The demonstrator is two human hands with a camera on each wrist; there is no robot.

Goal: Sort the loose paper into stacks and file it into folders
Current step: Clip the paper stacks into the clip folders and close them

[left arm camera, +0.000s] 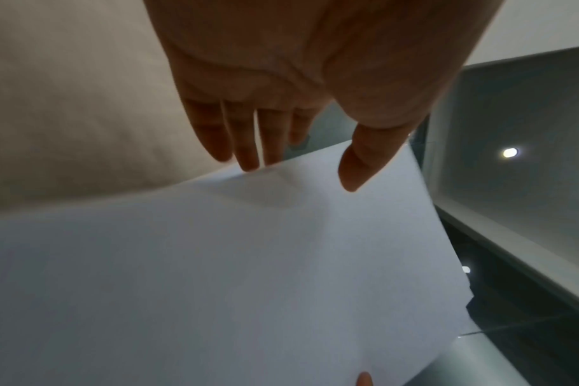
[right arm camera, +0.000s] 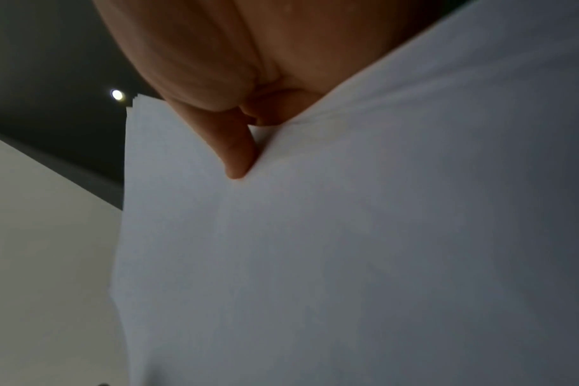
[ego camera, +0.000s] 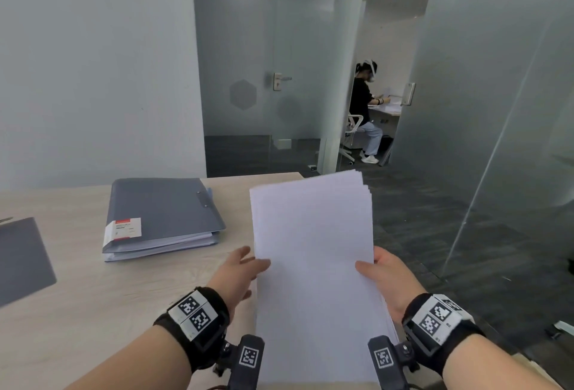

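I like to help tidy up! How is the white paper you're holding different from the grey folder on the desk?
The white paper stack is held up off the desk by the right hand, with the left hand at its other edge; the grey folder lies flat on the desk. The paper is loose and unevenly fanned; the folder is closed, with a label. Both hold white sheets.

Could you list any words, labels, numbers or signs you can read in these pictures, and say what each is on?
No text can be read.
Label on the grey folder: a red band and small print, too blurred to read.
Wristband tags: black-and-white square codes, no words.
Paper stack: the visible sheet is blank.
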